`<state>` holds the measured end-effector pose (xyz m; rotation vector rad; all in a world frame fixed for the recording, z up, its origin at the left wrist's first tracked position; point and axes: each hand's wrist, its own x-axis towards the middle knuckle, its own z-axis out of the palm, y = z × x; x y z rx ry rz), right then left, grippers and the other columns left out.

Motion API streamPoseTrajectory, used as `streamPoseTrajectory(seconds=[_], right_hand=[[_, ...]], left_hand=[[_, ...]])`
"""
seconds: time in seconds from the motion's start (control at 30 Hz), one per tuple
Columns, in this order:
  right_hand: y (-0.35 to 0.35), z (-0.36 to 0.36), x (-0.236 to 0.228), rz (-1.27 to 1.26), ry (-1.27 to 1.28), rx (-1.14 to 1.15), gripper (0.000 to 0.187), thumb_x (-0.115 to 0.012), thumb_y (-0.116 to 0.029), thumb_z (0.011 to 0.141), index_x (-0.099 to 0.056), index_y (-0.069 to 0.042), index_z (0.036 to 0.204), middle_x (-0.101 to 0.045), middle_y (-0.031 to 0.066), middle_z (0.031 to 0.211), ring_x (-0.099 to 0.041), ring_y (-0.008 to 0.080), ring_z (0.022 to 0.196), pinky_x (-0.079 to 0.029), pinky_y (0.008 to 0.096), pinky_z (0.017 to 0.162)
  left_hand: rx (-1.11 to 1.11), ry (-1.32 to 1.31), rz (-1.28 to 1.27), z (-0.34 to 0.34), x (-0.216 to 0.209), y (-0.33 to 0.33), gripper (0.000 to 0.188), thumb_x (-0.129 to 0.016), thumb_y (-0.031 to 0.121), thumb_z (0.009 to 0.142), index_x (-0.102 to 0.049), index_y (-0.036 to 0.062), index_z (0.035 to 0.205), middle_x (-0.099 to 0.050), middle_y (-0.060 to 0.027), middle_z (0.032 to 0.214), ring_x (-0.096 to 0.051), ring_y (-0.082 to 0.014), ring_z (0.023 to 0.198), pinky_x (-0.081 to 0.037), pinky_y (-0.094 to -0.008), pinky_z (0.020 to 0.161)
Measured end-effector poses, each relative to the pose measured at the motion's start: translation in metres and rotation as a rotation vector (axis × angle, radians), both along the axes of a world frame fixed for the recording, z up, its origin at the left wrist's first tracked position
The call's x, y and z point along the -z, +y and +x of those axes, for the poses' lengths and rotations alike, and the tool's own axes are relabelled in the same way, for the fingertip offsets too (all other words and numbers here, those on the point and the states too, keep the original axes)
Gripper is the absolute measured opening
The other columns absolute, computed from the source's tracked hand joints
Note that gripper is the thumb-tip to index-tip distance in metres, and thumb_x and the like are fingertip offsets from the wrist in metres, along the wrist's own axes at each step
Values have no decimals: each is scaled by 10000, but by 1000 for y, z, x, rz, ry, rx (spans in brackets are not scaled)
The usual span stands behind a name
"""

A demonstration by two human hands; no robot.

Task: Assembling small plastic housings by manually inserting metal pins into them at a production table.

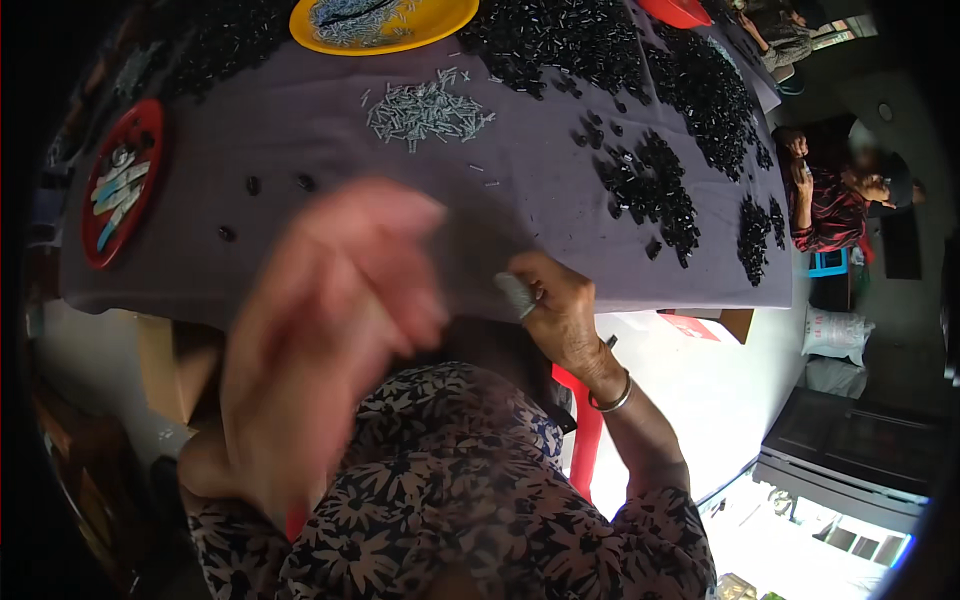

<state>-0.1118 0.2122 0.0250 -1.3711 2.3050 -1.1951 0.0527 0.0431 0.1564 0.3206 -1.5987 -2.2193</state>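
Hands: left blurred (grip unclear), right pinching small silver piece; black parts beyond.

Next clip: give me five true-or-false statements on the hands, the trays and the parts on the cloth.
1. The right hand pinches a small silvery piece at the table's near edge. True.
2. The left hand lies flat and sharp on the cloth. False: it is raised and motion-blurred.
3. The yellow tray holds silvery parts. True.
4. The red tray sits on the person's right. False: it is on the left.
5. Small black parts lie in heaps on the grey cloth. True.
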Motion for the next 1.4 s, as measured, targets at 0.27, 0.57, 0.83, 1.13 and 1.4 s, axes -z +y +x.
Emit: streamPoseTrajectory(seconds=[0.27, 0.57, 0.83, 1.13, 1.4], right_hand=[[5, -11, 16, -166, -199, 300, 126, -719, -47, 864, -614, -45, 934, -610, -3, 714, -536, 48, 651, -446, 218, 599], [-2, -91, 7, -45, 428, 291, 194, -731, -68, 815, -625, -69, 978, -654, 80, 887, -630, 206, 741, -481, 322, 597], [-6, -150, 6, 214, 930, 196, 193, -656, -193, 868, -660, -127, 1049, -620, 25, 1052, -554, 270, 1005, -423, 424, 871], [38, -175, 11, 263, 935, 231, 134, -646, -165, 861, -675, -118, 983, -637, 25, 1070, -556, 277, 1008, -429, 424, 868], [45, -181, 1, 131, 926, 427, 152, -709, -150, 835, -679, -85, 969, -660, 76, 920, -595, 294, 881, -464, 397, 815]], left_hand=[[256, -48, 380, 3, -58, 23, 546, -617, 280, 903, -438, -36, 1312, -563, -76, 803, -544, -136, 685, -442, -280, 662], [461, -241, 526, -3, -77, 24, 440, -603, 97, 874, -472, -19, 1277, -570, -62, 796, -520, -87, 649, -425, -214, 649], [695, 8, 483, -4, -82, 37, 454, -547, 15, 907, -440, -20, 1346, -522, -33, 734, -501, -94, 649, -404, -238, 571], [765, 401, 472, -14, -28, 64, 484, -538, 91, 932, -404, -14, 1385, -545, -44, 771, -530, -128, 688, -436, -278, 612], [552, 543, 125, -12, 0, 55, 532, -516, 219, 961, -365, -33, 1406, -581, -62, 811, -558, -166, 743, -470, -325, 672]])
